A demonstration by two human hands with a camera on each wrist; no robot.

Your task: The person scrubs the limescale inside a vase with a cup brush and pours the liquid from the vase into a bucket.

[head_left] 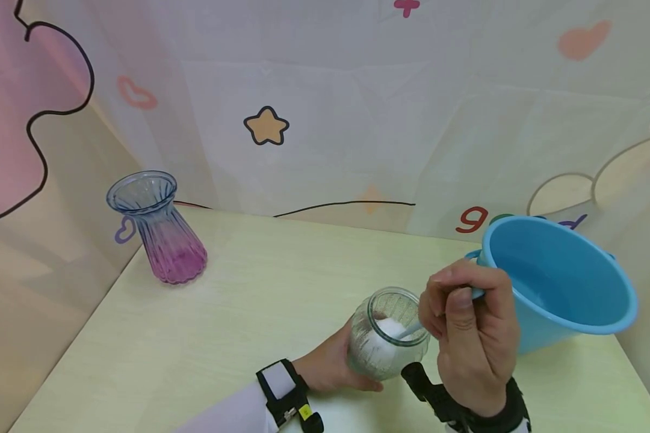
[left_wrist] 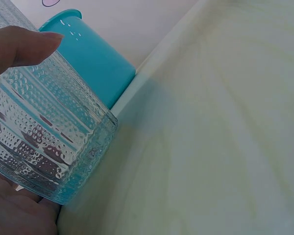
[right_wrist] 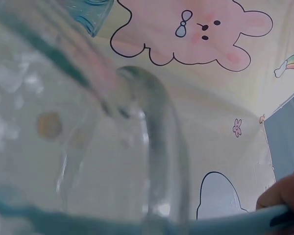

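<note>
In the head view: gripping the glass jar (head_left: 369, 350) around its side with the left hand (head_left: 333, 364); pinching a pale-blue stick (head_left: 410, 330) with the curled right hand (head_left: 473, 340). Slanting, along the stick's long axis, from the right hand down and leftward through the jar's mouth to the white contents (head_left: 390, 326). Placed just to the left of the right hand, with the blue bucket (head_left: 563, 282) to the right.

In the left wrist view: held between thumb and fingers on opposite sides of the jar. Hard to tell of contact between base and counter (left_wrist: 201, 147).

In the right wrist view: blurred and close at the jar's rim; crossing low toward it with the stick, from fingers at the right edge.
</note>
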